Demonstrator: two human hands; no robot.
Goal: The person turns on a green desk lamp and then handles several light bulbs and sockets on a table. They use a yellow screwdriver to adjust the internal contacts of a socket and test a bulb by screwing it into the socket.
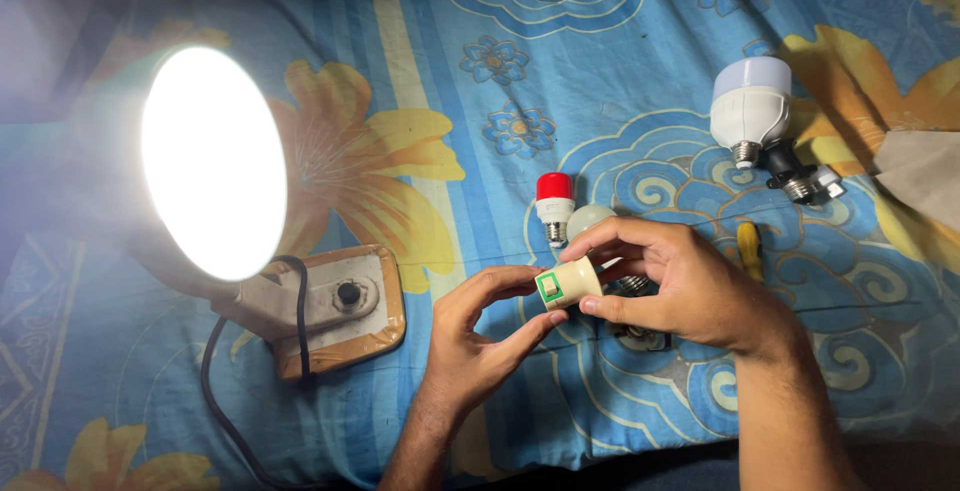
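Both forearms come up from the near edge of the bedsheet (620,41), a blue cloth printed with yellow flowers and swirls. Between them sits a small cream lamp socket (568,284), roughly a short cylinder, its end face framed in green with a pale switch-like tab. It is held just above the cloth, near the middle of the near edge.

Fingers of the right hand (690,286) wrap over the socket's back half, thumb below and forefinger across the top, closed on it. On the other side, the left hand (480,336) pinches the switch end, thumb tip under the green face and fingers curled over it, also closed on the socket.

Judging by its look, the socket is hard moulded plastic: light, stiff, smooth enough to twist in a loose grip, and not fragile unless dropped hard. The round body is the sound place to hold; the switch face and the open threaded end are better left free.

Behind the right hand lies a pale round bulb (588,219), partly hidden, touching or just beside a small red-capped bulb (554,206). A yellow handle (749,249) shows past the knuckles. Toward the far right corner rest a large white bulb (751,111) and a dark adapter (803,177). At the left edge a lit desk lamp (213,161) glares on its tan base (345,306), its black cord (222,413) trailing off the near edge.
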